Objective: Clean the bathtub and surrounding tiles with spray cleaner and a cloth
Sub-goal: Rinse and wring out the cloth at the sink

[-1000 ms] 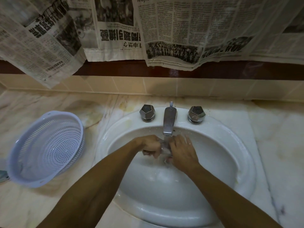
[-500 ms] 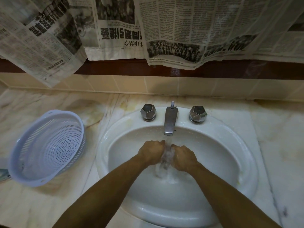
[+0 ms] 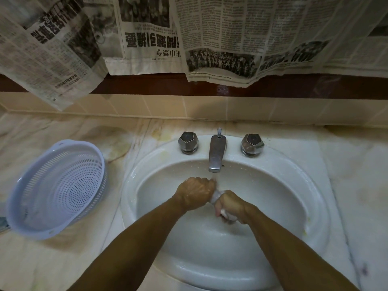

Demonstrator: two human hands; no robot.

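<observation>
White cloth (image 3: 217,196) (wet) is gripped between the left hand (image 3: 196,193) and right hand (image 3: 231,207), both fists clamped on it.

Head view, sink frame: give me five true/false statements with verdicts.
1. Both hands grip a small white cloth over the white oval sink basin. True: left hand, right hand.
2. Water runs from the metal faucet spout. True.
3. The pale blue perforated plastic colander sits inside the basin. False: it rests tilted on the marble counter, left of the sink.
4. Newspaper sheets hang above the tiled backsplash. True.
5. One hand is turning a faceted metal tap knob. False: neither hand touches either knob.
</observation>
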